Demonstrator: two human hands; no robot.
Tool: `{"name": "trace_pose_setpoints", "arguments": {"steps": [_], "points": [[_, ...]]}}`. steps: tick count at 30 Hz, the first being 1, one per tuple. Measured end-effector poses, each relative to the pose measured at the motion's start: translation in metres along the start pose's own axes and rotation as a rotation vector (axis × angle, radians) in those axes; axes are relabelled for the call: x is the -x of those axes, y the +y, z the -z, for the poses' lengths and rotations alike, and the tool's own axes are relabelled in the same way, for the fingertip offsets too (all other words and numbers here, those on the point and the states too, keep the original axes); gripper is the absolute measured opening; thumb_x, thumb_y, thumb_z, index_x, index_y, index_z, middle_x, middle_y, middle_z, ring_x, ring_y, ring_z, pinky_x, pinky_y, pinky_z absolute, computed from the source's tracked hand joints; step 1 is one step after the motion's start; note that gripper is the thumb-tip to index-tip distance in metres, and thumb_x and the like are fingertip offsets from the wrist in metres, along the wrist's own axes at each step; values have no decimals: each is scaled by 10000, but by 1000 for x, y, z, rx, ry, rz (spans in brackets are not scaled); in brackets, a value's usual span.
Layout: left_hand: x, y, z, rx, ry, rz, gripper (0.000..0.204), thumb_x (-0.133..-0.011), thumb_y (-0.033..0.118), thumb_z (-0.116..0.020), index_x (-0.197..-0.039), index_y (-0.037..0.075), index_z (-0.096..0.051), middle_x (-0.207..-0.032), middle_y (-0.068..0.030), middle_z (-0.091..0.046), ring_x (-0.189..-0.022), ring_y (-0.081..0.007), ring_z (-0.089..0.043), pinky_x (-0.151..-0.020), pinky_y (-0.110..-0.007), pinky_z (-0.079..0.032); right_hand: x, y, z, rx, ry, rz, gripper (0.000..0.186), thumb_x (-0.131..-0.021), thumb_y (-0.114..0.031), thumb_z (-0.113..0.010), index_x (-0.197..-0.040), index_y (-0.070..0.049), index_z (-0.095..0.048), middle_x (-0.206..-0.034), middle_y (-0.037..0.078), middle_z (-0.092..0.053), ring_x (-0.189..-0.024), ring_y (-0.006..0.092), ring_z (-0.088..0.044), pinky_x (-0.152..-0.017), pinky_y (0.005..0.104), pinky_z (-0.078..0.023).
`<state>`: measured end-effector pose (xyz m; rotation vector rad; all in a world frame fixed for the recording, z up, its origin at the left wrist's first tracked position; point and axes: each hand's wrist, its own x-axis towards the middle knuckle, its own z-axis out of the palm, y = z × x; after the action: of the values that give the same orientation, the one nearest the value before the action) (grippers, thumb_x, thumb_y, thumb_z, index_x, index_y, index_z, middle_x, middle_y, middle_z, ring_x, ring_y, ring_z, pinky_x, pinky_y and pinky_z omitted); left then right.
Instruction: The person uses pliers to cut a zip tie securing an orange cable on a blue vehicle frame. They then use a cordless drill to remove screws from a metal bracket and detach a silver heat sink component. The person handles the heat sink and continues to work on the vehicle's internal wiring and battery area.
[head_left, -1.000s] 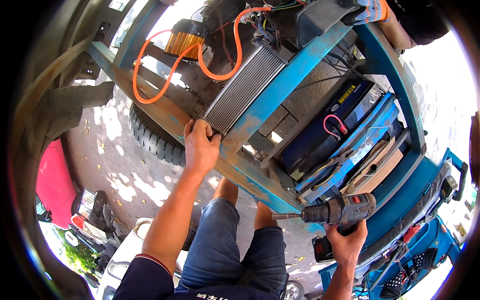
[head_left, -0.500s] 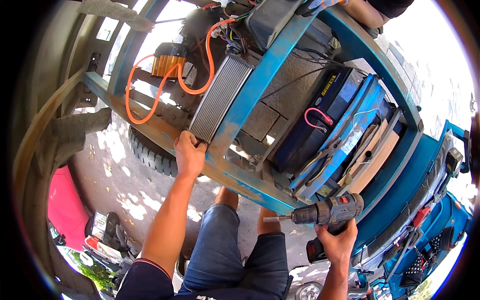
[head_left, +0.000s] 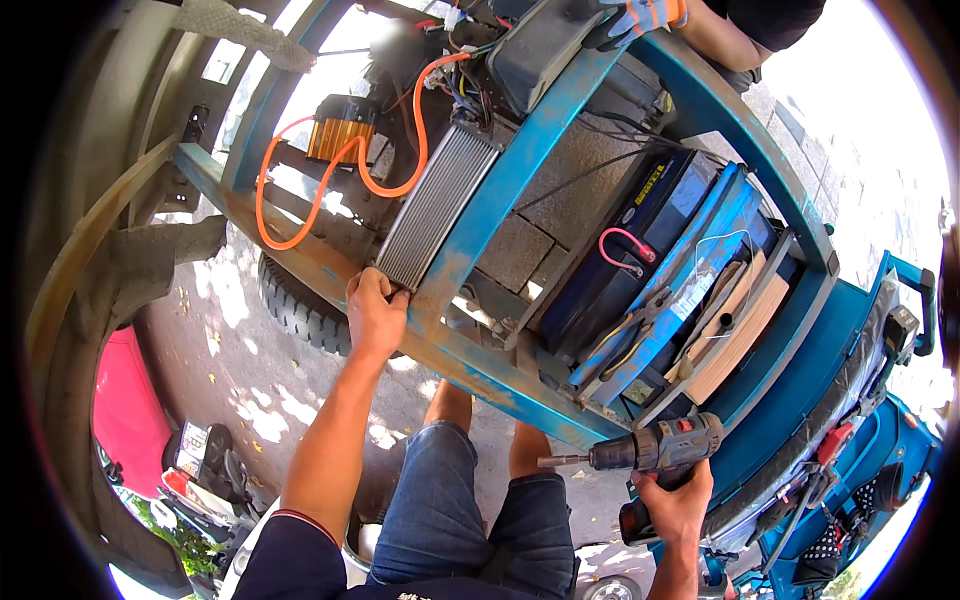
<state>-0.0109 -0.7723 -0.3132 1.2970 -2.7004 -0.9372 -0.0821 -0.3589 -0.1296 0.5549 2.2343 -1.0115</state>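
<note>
My left hand (head_left: pixel 378 315) is closed at the lower end of a silver finned metal box (head_left: pixel 438 208), its fingers curled against the edge. The box lies along a blue crossbar (head_left: pixel 510 180) of a rusty metal frame; whatever is under my fingertips is hidden. In my right hand (head_left: pixel 677 505) is a cordless drill (head_left: pixel 655 447), gripped by its handle. It is held level, with a socket bit (head_left: pixel 563 461) pointing left, on the near side of the frame's front rail (head_left: pixel 490 380). The bit appears to touch nothing.
An orange cable (head_left: pixel 312 215) loops from a gold-finned unit (head_left: pixel 342 130). Dark batteries (head_left: pixel 625 250) and a blue bar (head_left: pixel 665 285) fill the right bay. Another person's gloved hand (head_left: pixel 640 18) rests on the frame's far corner. A tyre (head_left: pixel 300 310) stands left of my arm.
The drill's bit has dipped slightly lower and a little to the right. My left hand stays at the end of the finned box. The view has shifted slightly.
</note>
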Motion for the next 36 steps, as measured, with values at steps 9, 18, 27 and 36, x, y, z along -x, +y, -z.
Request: {"name": "trace_pose_setpoints", "arguments": {"steps": [9,18,27,36], "points": [[-1,-12,-9,103,36,64,325,-785,11,-747,-839,35,-428,-801,-128,-480,-788,-338,-498,-783,-463,-440,4,10,7,8,38,15,540,-664,-52,-854,-1141,19,-611,-927,70,-720,-795,122,-648,-769,291,-546],[1,-9,-13,156,61,36,312,-805,-20,-720,-838,36,-414,-697,-108,-482,-649,-303,-464,-685,-419,-454,11,-7,9,-8,-8,21,517,-686,-47,-854,-1135,14,-605,-914,80,-725,-802,128,-669,-741,302,-563],[0,-8,-12,100,74,-34,298,-805,-20,-711,-840,32,-421,-735,-127,-498,-674,-311,-477,-695,-421,-461,17,1,10,-5,-15,-15,541,-684,-37,-843,-1167,8,-604,-967,57,-704,-834,127,-650,-796,302,-558],[8,-13,-16,143,95,-50,303,-805,10,-724,-865,33,-428,-767,-142,-492,-748,-375,-498,-736,-489,-423,21,11,3,14,-19,-1,544,-682,-28,-830,-1171,23,-597,-951,78,-714,-816,130,-661,-772,296,-559]]}}
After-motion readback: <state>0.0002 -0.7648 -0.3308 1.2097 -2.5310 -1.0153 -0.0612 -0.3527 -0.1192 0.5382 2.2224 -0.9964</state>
